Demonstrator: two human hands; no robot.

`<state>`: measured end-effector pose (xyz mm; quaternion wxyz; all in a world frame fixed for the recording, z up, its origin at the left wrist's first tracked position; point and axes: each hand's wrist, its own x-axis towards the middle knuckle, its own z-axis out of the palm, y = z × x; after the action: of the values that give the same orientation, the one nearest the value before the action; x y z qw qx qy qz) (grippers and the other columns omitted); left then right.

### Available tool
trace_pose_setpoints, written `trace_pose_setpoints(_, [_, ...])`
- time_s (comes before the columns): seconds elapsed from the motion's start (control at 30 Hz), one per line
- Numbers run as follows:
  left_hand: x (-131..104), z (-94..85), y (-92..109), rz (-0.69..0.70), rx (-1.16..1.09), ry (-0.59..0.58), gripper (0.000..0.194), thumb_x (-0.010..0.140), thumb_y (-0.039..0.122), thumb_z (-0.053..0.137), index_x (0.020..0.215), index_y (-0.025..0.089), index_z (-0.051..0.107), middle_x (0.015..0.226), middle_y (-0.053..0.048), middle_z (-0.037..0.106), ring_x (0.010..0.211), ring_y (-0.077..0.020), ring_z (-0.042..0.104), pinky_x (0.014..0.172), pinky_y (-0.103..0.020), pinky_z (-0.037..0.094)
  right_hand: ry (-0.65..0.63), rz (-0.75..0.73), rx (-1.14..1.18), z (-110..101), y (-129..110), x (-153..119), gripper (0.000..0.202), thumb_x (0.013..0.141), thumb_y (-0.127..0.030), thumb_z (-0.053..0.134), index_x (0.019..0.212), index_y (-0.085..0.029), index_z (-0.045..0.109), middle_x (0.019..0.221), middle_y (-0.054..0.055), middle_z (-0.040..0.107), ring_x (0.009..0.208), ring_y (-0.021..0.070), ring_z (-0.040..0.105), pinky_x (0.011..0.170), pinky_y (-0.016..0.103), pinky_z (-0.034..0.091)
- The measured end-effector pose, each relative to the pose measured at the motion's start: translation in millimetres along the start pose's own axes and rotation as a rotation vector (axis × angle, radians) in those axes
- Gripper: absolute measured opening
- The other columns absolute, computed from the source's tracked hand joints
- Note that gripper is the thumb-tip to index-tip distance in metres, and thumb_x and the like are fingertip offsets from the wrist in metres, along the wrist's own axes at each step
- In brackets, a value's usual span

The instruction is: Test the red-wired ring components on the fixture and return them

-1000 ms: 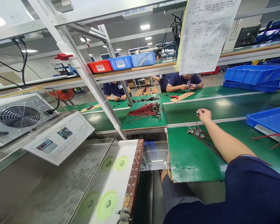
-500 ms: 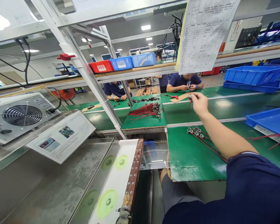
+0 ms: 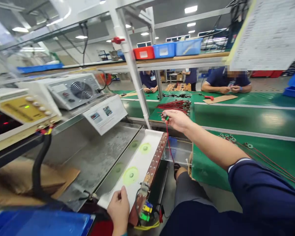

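Observation:
Above the gap beside the test fixture, my right hand is closed in a pinch on a small round part with red wires; its leads hang down. Its kind is too small to tell. My left hand is at the near end of the white fixture strip, fingers curled with the thumb up; anything inside them is hidden. Yellow-green round pads lie on the strip. Similar wired parts rest on the green mat at the right, and a bundle of red wires lies farther back.
A brown riveted bar edges the strip, with coloured clips at its near end. Left are a meter with red digits, a black cable and a blue bin. Co-workers sit across the bench.
My right hand has moved left and nearer from over the far bench, carrying the small part with red wires. My left hand has come into view. The view has swung left.

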<state>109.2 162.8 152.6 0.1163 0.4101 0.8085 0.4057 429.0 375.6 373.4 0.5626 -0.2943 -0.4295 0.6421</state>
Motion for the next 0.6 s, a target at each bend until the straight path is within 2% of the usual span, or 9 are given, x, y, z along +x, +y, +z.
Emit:
trace_pose_setpoints(0.07, [-4,1.0,1,0.046,-0.062,0.029,0.042,0.082,0.058,0.047,0.061,0.024,0.056,0.058,-0.004,0.062,0.064,-0.0234,0.058,0.065,-0.034,0.041,-0.105,0.126,0.014,43,48,6,0.011,0.086,-0.021,0.072,0.087,-0.013,0.064,0.078,0.005,0.069,0.066,0.0113,0.066,0.054,0.019,0.050])
trace_pose_setpoints(0.13, [-5,2.5,-1,0.073,-0.108,0.042,0.043,0.085,0.058,0.045,0.062,0.023,0.056,0.059,-0.004,0.063,0.065,-0.0232,0.060,0.065,-0.033,0.041,-0.183,0.221,-0.119,83,101,9,0.011,0.091,-0.021,0.065,0.085,-0.012,0.062,0.077,0.006,0.068,0.064,0.0098,0.065,0.054,0.017,0.049])
trace_pose_setpoints(0.2, [-5,4.1,-5,0.082,-0.134,0.043,0.044,0.087,0.057,0.043,0.064,0.023,0.056,0.062,-0.005,0.066,0.067,-0.0234,0.063,0.066,-0.033,0.042,-0.230,0.261,-0.466,115,153,7,0.017,0.098,-0.021,0.053,0.088,-0.011,0.062,0.079,0.007,0.069,0.063,0.0082,0.065,0.058,0.016,0.051])
trace_pose_setpoints(0.27, [-4,5.7,-8,0.089,-0.151,0.040,0.045,0.089,0.057,0.041,0.065,0.023,0.056,0.063,-0.006,0.067,0.067,-0.0232,0.064,0.066,-0.033,0.043,-0.257,0.269,-0.796,136,197,0,0.021,0.100,-0.018,0.046,0.093,-0.011,0.064,0.085,0.009,0.072,0.068,0.0088,0.067,0.063,0.017,0.052])
trace_pose_setpoints(0.33, [-4,7.0,-9,0.100,-0.168,0.038,0.045,0.091,0.056,0.040,0.064,0.023,0.055,0.063,-0.006,0.067,0.067,-0.0226,0.064,0.066,-0.032,0.043,-0.287,0.283,-0.986,145,232,-9,0.019,0.096,-0.015,0.050,0.094,-0.010,0.068,0.092,0.012,0.074,0.080,0.0133,0.069,0.070,0.021,0.053])
trace_pose_setpoints(0.43, [-3,8.2,-8,0.126,-0.182,0.035,0.046,0.092,0.056,0.040,0.063,0.023,0.053,0.061,-0.005,0.065,0.064,-0.0212,0.062,0.065,-0.031,0.042,-0.370,0.322,-1.193,144,269,-24,0.014,0.085,-0.006,0.059,0.089,-0.007,0.072,0.099,0.018,0.074,0.098,0.0235,0.069,0.084,0.028,0.052])
trace_pose_setpoints(0.5, [-3,8.5,-7,0.143,-0.184,0.030,0.046,0.093,0.055,0.041,0.062,0.023,0.051,0.059,-0.004,0.063,0.061,-0.0199,0.059,0.063,-0.031,0.040,-0.442,0.348,-1.325,142,286,-30,0.018,0.081,-0.001,0.059,0.092,-0.003,0.073,0.104,0.023,0.073,0.104,0.0292,0.068,0.088,0.033,0.052])
trace_pose_setpoints(0.6, [-2,8.7,-7,0.159,-0.187,0.028,0.045,0.094,0.054,0.041,0.062,0.023,0.050,0.059,-0.003,0.061,0.059,-0.0184,0.055,0.062,-0.030,0.038,-0.545,0.349,-1.466,141,302,-36,0.029,0.082,-0.001,0.054,0.106,0.000,0.071,0.116,0.028,0.068,0.109,0.0337,0.067,0.089,0.038,0.053])
